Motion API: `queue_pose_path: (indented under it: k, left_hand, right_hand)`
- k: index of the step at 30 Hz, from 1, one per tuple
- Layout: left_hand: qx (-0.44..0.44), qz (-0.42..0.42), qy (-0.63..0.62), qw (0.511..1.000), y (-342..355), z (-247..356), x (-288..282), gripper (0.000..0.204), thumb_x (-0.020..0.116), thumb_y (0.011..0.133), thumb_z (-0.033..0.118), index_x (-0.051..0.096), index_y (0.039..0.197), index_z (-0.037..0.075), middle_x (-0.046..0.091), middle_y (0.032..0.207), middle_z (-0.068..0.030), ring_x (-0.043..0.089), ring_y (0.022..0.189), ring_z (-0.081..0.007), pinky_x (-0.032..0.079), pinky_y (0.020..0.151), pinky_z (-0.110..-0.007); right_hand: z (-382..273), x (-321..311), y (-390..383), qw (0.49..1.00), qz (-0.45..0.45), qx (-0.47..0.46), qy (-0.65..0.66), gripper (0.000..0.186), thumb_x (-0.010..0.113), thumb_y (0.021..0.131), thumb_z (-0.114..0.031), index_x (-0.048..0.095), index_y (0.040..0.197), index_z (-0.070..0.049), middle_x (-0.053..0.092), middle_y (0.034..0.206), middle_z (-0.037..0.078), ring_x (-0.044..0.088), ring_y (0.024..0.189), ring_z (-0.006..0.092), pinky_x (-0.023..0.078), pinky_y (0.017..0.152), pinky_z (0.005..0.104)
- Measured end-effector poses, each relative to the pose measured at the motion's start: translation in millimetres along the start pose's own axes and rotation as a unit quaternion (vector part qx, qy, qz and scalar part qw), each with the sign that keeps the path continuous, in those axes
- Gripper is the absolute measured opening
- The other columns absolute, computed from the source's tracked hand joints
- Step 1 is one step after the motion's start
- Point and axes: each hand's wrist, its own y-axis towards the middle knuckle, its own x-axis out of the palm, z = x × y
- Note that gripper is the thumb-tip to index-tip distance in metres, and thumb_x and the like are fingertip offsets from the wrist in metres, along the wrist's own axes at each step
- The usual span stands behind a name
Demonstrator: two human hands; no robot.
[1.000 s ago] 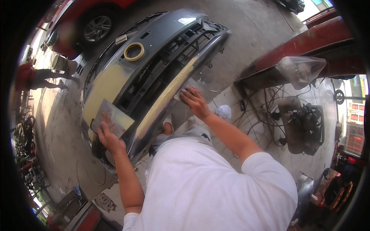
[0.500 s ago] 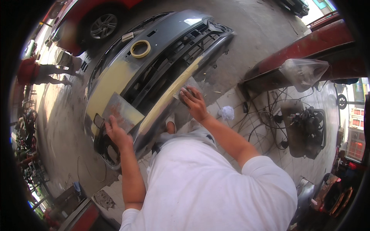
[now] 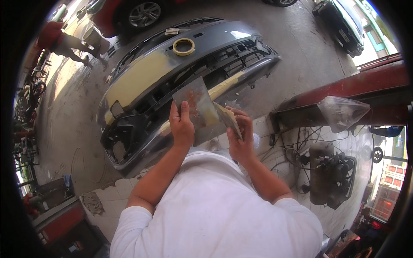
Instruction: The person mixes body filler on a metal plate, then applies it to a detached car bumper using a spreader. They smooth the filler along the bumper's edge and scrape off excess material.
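In front of me lies a dark grey car bumper [image 3: 206,38] with yellow body filler [image 3: 140,75] spread over its left part and along its lower lip. My left hand [image 3: 182,125] is closed on a flat metal plate [image 3: 195,101] smeared with reddish and yellow filler. In my right hand [image 3: 241,137] is a filler spreader [image 3: 230,121], a thin flat blade with yellow filler near its top edge. The spreader's edge meets the right side of the plate. A roll of masking tape [image 3: 183,47] rests on top of the bumper.
A small pale block [image 3: 171,31] lies behind the tape roll. To the right, a plastic bag [image 3: 342,112] hangs by a red beam [image 3: 344,90], above an air compressor [image 3: 331,172] and tangled hoses. A person [image 3: 64,41] stands at far left; a red car [image 3: 107,17] is behind.
Both hands have left the bumper and come together in front of me. The plate has lifted rightward, and the spreader has moved from the bumper's lower lip to the plate's edge.
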Motion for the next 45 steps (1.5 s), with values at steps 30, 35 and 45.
queue_pose_path:
  k: [30, 35, 45]
  left_hand:
    - [0.291, -0.040, 0.229, 0.928, -14, 19, 54, 0.023, 0.062, 0.107, 0.016, 0.064, 0.121, -0.002, 0.071, 0.077, -0.0169, 0.073, 0.064, -0.0335, 0.053, 0.059, -0.038]
    - [0.298, 0.065, 0.206, 0.930, 22, 71, 40, 0.030, 0.060, 0.110, 0.022, 0.062, 0.124, -0.004, 0.073, 0.104, -0.0209, 0.073, 0.088, -0.0264, 0.055, 0.078, -0.035]
    - [0.079, 0.091, 0.155, 0.981, 7, 29, -32, 0.040, 0.055, 0.112, 0.027, 0.059, 0.135, -0.006, 0.070, 0.123, -0.0160, 0.068, 0.104, -0.0217, 0.054, 0.090, -0.034]
  right_hand:
    - [28, -72, -8, 0.905, -0.186, -0.084, -0.374, 0.058, 0.070, 0.075, 0.010, 0.075, 0.126, -0.018, 0.070, 0.125, 0.004, 0.061, 0.124, 0.0291, 0.045, 0.109, 0.0489]
    - [113, -97, 45, 0.972, 0.011, 0.162, -0.170, 0.062, 0.054, 0.077, 0.016, 0.072, 0.130, -0.011, 0.068, 0.129, 0.010, 0.060, 0.125, 0.0376, 0.044, 0.111, 0.0421]
    - [188, -21, -1, 0.890, 0.026, -0.055, -0.451, 0.067, 0.064, 0.070, 0.011, 0.069, 0.134, -0.007, 0.058, 0.136, 0.017, 0.053, 0.123, 0.0411, 0.046, 0.106, 0.0477]
